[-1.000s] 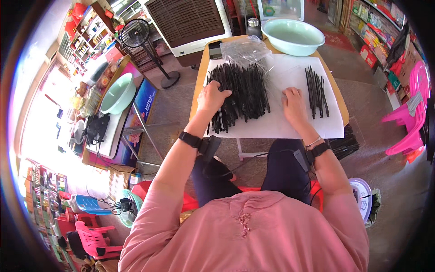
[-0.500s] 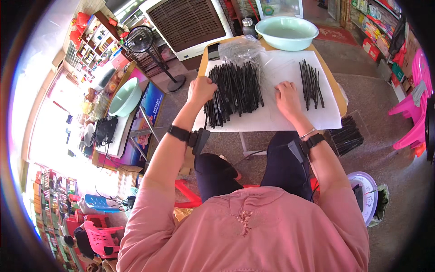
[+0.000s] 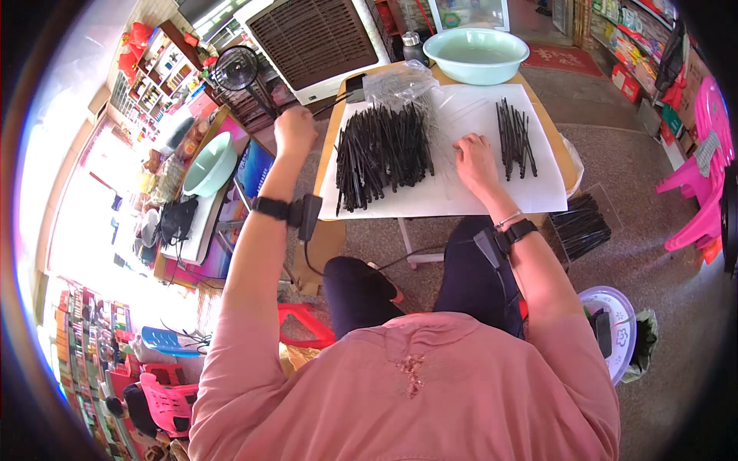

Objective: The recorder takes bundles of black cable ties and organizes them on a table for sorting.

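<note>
On a white sheet (image 3: 461,198) lies a large heap of thin black sticks (image 3: 380,154). My left hand (image 3: 296,132) is raised beyond the table's left edge, its fingers closed on a thin black stick (image 3: 330,105) that points toward the phone. My right hand (image 3: 477,160) is low over the sheet between the heap and a smaller bunch of black sticks (image 3: 516,140). Its fingers are curled in, and whatever they pinch is too small to make out. Thin clear strips (image 3: 461,112) lie beyond that hand, near a crumpled clear plastic bag (image 3: 400,83).
At the table's far end stand a pale green basin (image 3: 477,58) and a grey bottle (image 3: 413,48); a dark phone (image 3: 355,88) lies at its far left corner. A clear box of black sticks (image 3: 582,228) is on the floor at right. A fan (image 3: 235,69) stands left.
My left hand has moved left and away from the heap, and a thin stick now shows in it. My right hand stays at nearly the same place on the sheet.
</note>
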The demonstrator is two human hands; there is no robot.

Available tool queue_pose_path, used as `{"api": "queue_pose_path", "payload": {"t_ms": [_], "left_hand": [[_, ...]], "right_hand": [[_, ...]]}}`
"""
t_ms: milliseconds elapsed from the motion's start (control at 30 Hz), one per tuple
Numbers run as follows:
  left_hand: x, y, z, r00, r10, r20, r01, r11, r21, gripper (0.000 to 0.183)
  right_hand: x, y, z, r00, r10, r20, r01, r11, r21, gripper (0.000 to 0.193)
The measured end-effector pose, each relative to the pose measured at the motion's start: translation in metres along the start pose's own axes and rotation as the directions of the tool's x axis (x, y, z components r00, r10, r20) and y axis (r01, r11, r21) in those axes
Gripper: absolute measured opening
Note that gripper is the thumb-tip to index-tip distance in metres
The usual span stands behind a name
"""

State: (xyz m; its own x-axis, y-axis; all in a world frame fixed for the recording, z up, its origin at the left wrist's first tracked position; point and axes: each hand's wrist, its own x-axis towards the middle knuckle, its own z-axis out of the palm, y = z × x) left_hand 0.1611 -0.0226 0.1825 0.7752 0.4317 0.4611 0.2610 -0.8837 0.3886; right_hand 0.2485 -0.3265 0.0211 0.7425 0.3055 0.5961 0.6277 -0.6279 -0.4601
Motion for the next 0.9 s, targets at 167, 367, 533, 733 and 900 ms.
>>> {"api": "queue_pose_path", "payload": {"t_ms": [167, 367, 533, 733, 900], "left_hand": [[-0.066, -0.026, 0.024, 0.977, 0.062, 0.206, 0.138, 0.551, -0.823, 0.02], [-0.142, 0.05, 0.053, 0.831, -0.036, 0.556, 0.557, 0.056, -0.829, 0.027], [-0.164, 0.078, 0.075, 0.757, 0.182, 0.627, 0.582, 0.247, -0.775, 0.029], [-0.159, 0.069, 0.089, 0.765, 0.189, 0.615, 0.561, 0.273, -0.782, 0.026], [-0.154, 0.063, 0.076, 0.844, 0.086, 0.53, 0.506, 0.201, -0.839, 0.025]], "right_hand": [[0.003, 0.0, 0.004, 0.999, -0.025, -0.045, 0.025, 1.0, -0.005, 0.013], [-0.002, -0.049, -0.031, 0.974, -0.132, -0.182, 0.175, 0.955, 0.242, 0.017], [-0.007, -0.067, -0.045, 0.901, 0.197, 0.386, -0.431, 0.501, 0.751, 0.021], [-0.001, -0.055, -0.054, 0.858, 0.138, 0.495, -0.476, 0.577, 0.663, 0.026], [0.017, -0.008, -0.065, 0.976, 0.156, 0.152, -0.175, 0.978, 0.117, 0.019]]}}
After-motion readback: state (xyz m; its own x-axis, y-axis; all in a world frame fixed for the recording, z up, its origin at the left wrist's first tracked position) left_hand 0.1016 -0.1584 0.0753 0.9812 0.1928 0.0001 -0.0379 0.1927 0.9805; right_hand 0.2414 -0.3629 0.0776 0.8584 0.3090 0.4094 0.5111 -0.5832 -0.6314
